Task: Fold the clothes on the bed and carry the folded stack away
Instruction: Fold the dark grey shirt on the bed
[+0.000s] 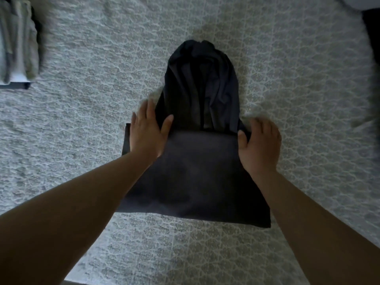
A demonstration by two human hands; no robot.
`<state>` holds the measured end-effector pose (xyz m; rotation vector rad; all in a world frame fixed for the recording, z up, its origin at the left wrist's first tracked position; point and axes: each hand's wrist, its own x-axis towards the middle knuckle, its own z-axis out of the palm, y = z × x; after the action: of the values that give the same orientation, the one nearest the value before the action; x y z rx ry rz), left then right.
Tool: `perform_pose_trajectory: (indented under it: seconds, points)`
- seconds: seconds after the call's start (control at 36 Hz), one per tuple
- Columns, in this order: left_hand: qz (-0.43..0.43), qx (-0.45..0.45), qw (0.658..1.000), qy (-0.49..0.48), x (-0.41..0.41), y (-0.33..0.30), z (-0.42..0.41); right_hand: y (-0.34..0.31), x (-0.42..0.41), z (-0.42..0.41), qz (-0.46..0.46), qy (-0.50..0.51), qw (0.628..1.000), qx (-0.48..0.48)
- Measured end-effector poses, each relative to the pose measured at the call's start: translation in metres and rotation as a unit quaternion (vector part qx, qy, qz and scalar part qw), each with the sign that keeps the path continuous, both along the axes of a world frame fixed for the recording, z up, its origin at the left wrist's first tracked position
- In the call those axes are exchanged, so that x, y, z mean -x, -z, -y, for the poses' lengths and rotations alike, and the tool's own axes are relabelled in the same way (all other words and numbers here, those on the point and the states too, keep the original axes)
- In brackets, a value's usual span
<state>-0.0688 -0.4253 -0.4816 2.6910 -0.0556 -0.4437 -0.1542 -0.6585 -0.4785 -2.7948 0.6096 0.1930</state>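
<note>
A dark navy garment (197, 173) lies in the middle of the bed. Its near part is folded flat into a rectangle and its far part is bunched in loose folds. My left hand (149, 130) lies flat with straight fingers on the garment's left side, at the fold line. Over the right edge of the same fold line sits my right hand (260, 144), fingers slightly bent and blurred, thumb touching the cloth. A stack of folded grey and green clothes (18, 42) sits at the far left of the bed.
The bed is covered with a grey-white patterned quilt (287, 83). A dark item (372, 38) shows at the right edge, and a pale fabric at the top right corner. The bed's near edge runs along the bottom of the view.
</note>
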Motion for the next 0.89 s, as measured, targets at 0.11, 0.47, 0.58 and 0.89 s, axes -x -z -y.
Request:
perform_pose_trajectory:
  seconds: [0.11, 0.47, 0.58, 0.89]
  points:
    - [-0.017, 0.099, 0.990, -0.094, -0.047, -0.007, 0.035, -0.002, -0.058, 0.006, 0.018, 0.020, 0.994, -0.108]
    - [-0.250, 0.463, 0.813, -0.250, -0.120, -0.036, 0.062, -0.039, -0.135, 0.006, 0.030, 0.189, 0.834, -0.517]
    - [0.009, 0.379, 0.919, -0.111, -0.113, -0.054, 0.047, -0.055, -0.119, 0.016, 0.139, 0.130, 0.899, -0.393]
    - [0.061, 0.009, 0.950, 0.306, -0.056, -0.040, 0.004, -0.038, -0.059, 0.026, -0.033, -0.079, 0.994, -0.066]
